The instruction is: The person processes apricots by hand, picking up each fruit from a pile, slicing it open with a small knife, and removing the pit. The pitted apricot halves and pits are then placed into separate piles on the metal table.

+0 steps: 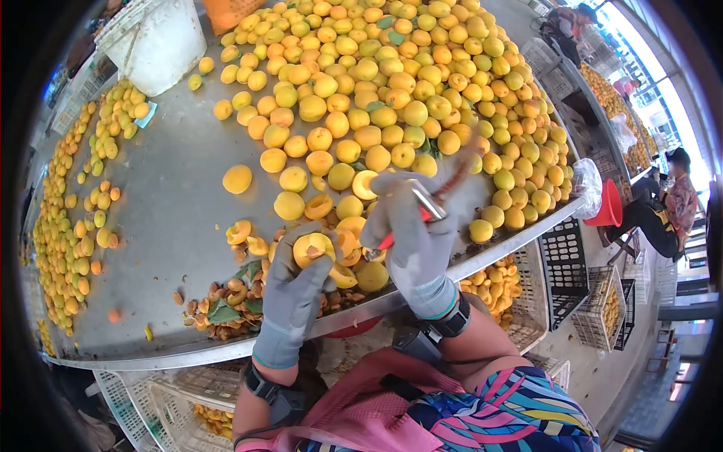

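My gloved left hand (290, 282) is closed around an apricot (311, 248) that has a cut, hollowed face with brown in it. In my gloved right hand (414, 237) is a red-handled metal tool (426, 200), gripped in the fist; its far end is blurred, and I cannot tell its exact kind. Between the hands lie apricot halves (346, 242) and whole apricots. A heap of brown pits (233, 301) with some green leaves is just left of my left hand, close to the table's near edge.
A large mound of whole apricots (392, 83) covers the back and right of the metal table (173, 196). More apricots (64, 218) line its left side. A white bucket (162, 45) stands at the back left. Crates (520, 294) with halves sit below; a person (674, 203) sits at right.
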A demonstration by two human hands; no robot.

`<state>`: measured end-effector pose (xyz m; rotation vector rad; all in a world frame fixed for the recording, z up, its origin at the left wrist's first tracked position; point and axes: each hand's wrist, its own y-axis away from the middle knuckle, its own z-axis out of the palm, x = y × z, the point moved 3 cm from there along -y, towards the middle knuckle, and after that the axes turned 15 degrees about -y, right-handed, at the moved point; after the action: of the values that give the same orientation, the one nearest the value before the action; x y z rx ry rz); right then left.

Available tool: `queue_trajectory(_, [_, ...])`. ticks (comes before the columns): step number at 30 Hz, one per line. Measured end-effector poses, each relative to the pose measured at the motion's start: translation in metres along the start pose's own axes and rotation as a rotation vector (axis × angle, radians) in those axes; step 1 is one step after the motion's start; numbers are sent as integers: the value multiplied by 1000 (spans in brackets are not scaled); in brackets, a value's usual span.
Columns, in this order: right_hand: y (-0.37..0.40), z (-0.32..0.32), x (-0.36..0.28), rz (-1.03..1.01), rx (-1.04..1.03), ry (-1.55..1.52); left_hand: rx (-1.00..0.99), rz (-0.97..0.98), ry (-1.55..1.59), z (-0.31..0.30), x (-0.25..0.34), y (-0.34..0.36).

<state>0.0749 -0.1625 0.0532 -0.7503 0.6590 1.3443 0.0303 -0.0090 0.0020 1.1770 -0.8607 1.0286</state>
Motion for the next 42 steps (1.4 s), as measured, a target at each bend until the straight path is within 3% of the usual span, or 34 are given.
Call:
queue_trajectory(2, [5,-1,-2,-122,17,-254,-48,-49,33,6,4,3])
queue_trajectory(6, [9,9,-4,-161,85,-339,-150,-103,87,18,-5,3])
queue_trajectory(13, [10,-1,10,-134,-84,-331,-153,-77,15,26,-6,7])
queue_trajectory(19, [5,-10,11,-201,-26,-46,-145,78,-82,26,-11,6])
queue_trajectory(22, [1,5,2,-43,-132,-396,-136,151,-117,26,-11,7])
queue_trajectory(24, [4,11,2,-43,10,-453,-168,206,-182,27,-8,8])
queue_trajectory(33, [15,1,4,9,-87,-227,-210,31,15,35,-6,13])
queue_trajectory(35, [16,-1,4,8,-101,-202,-188,70,-44,37,-10,13])
queue_trajectory(39, [4,-10,12,198,-13,-465,-263,158,-188,35,-7,11])
queue_trajectory(42, [-16,-7,-1,191,-102,-570,-316,194,-227,32,-3,11])
